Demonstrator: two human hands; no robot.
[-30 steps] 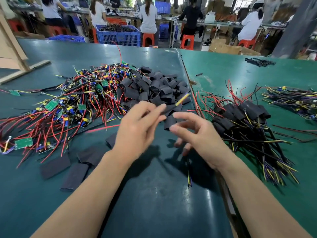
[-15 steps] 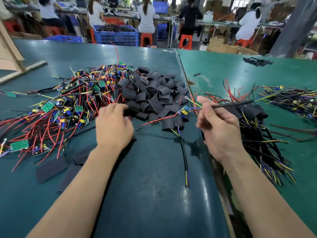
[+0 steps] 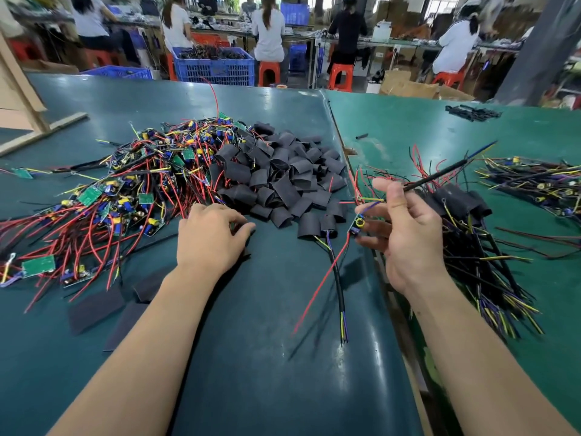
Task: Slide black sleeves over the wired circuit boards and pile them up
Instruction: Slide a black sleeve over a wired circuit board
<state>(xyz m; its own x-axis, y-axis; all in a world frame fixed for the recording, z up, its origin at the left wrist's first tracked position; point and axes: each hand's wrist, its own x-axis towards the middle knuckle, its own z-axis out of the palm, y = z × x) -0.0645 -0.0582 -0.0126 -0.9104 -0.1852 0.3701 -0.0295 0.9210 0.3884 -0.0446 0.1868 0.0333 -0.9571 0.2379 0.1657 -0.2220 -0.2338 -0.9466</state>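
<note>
- Both forearms enter from the bottom edge over the dark green table (image 3: 251,372); a seam runs between it and a lighter green table (image 3: 408,127) on the right.
- Flat black sleeves (image 3: 94,306) lie on the table just left of the left forearm, apart from the main heap.
- Left hand (image 3: 209,237): palm down at the near edge of the sleeve pile, fingers curled toward the table. Whether the fingertips grip a sleeve cannot be told; they are partly hidden.
- A black cable (image 3: 337,278) with yellow and blue ends lies on the table between the hands, running out of a sleeve at the pile's near edge.
- Right hand (image 3: 408,234): raised above the seam, thumb and fingers pinching the wires of one small circuit board (image 3: 357,225). The board hangs at the fingertips, unsleeved; its red wire (image 3: 320,278) trails down toward the table and its black lead (image 3: 440,174) points up and right.
- Pile of black sleeves (image 3: 283,184): loose heap, centre of the dark table, just beyond the left hand.
- Heap of unsleeved wired boards (image 3: 110,199): left of the sleeves and touching them; red wires, green boards.
- Sleeved boards (image 3: 465,215) lie piled on the lighter table, beside and beyond the right hand; a second bundle (image 3: 534,180) lies farther right.
- Far side: blue crate (image 3: 213,66), orange stools (image 3: 268,72), people seated at benches, backs to camera.
</note>
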